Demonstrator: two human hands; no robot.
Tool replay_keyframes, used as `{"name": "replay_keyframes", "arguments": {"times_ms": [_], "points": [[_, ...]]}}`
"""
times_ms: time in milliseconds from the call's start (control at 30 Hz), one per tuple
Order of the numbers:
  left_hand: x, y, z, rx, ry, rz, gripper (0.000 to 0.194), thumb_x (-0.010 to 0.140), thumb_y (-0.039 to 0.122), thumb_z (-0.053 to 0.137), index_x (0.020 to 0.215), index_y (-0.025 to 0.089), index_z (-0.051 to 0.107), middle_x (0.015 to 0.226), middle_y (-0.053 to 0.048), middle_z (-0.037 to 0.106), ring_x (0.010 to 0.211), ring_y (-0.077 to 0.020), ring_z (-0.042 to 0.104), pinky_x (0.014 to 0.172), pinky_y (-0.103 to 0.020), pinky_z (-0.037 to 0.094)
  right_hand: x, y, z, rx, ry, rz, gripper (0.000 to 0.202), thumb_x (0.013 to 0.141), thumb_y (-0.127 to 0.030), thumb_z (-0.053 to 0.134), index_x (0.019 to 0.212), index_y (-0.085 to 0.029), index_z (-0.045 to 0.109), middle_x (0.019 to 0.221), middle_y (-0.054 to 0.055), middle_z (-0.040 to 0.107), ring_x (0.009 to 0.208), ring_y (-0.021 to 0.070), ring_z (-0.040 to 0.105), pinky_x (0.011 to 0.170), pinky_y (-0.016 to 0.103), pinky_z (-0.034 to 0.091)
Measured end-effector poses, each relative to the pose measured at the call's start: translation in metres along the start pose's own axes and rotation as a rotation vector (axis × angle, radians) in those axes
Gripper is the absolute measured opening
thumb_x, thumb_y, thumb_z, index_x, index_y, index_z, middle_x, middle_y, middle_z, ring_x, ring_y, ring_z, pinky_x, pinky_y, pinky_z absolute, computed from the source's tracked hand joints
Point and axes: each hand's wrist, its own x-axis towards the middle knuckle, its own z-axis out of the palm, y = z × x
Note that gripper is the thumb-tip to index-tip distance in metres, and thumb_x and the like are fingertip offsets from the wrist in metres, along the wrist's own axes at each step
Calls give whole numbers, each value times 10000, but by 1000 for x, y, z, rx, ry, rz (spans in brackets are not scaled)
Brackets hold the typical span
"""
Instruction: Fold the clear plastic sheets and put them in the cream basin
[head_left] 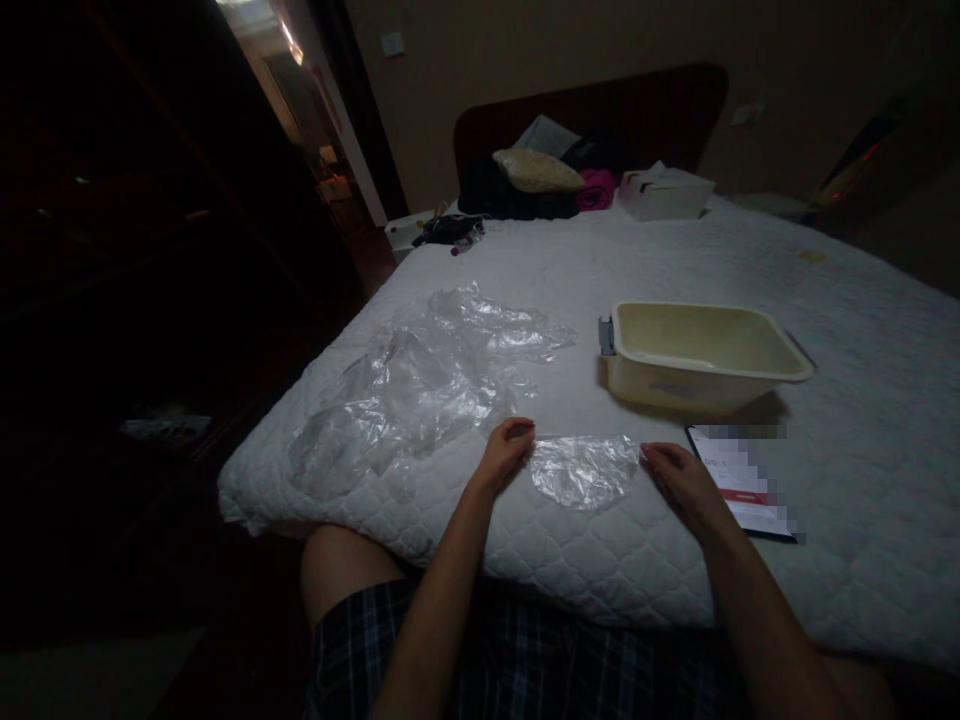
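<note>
A small clear plastic bag (583,472) is stretched flat between my two hands above the white quilted bed. Its left upper corner is pinched in my left hand (510,450). At the opposite corner, my right hand (679,478) holds the edge between thumb and fingers. Crumpled clear plastic bags (412,385) lie in a loose heap on the bed, to the left and beyond my left hand. Beyond my right hand stands a cream plastic bin (697,350) with a grey latch on its left end.
A tablet (742,485) lies beside my right hand, partly pixelated. Farther back on the bed (555,260) are a white box (664,192), a pillow (538,171), a pink roll (596,190) and dark items. A wooden headboard (600,110) stands behind.
</note>
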Motion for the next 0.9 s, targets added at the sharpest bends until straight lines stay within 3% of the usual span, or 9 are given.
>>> {"name": "replay_keyframes", "arguments": {"times_ms": [67,200,333,533,900], "points": [[-5,2,-3,34,43,1,303,647,336,672,883,169,582,646,39,543,423,-31,442,402,-163,306,-7,-6,0,17,-9,90,365,653,-526,671,752,-183,597,516,-30,501,365,56,381,296,184,277],[-13,4,-13,226,104,-138,238,704,367,632,725,143,555,524,48,487,353,-36,427,360,-162,293,-12,-12,-3,22,-103,192,351,635,-489,707,688,-155,613,657,39,600,429,72,472,330,195,387],[-16,4,-22,271,-4,-279,340,705,433,631,620,120,531,518,1,527,306,-79,468,308,-186,304,-9,-12,-4,8,-156,234,318,635,-444,723,708,-147,635,720,69,636,444,75,490,325,185,403],[-9,1,-25,175,-175,-338,358,704,449,636,715,98,564,700,-48,610,389,-90,554,325,-183,382,-5,-10,-1,24,-222,210,272,645,-401,717,701,-150,629,720,64,645,437,64,474,299,158,367],[-5,-4,-20,149,-236,-318,272,635,269,704,811,108,574,534,47,531,352,-55,497,302,-140,307,-6,-16,3,-37,-329,178,303,648,-401,704,699,-142,555,629,11,601,386,22,396,305,134,272]]}}
